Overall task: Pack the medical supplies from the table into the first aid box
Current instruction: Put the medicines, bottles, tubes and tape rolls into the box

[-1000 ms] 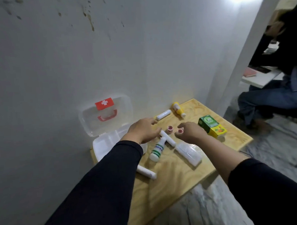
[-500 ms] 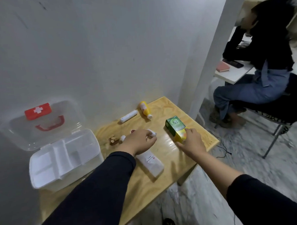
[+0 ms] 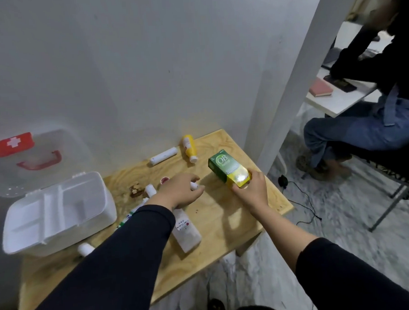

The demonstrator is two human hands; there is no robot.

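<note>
The first aid box (image 3: 61, 215) sits open at the left end of the wooden surface (image 3: 225, 226), its clear lid tipped back against the wall. To the right of the box, the right hand (image 3: 250, 190) has its grip clamped on the green-and-yellow carton (image 3: 227, 171) — lifted clear of the surface. Between box and carton, the left hand (image 3: 180, 191) curls its grip around a small white tube (image 3: 193, 185), with a yellow bottle (image 3: 189, 147) and a white roll (image 3: 163, 156) lying beyond — near the wall.

first aid box (image 3: 61, 217) left on table (image 3: 227, 226), supplies right

Left hand (image 3: 180, 191) curled palm-down; right hand (image 3: 250, 191) in a closed grip.
</note>
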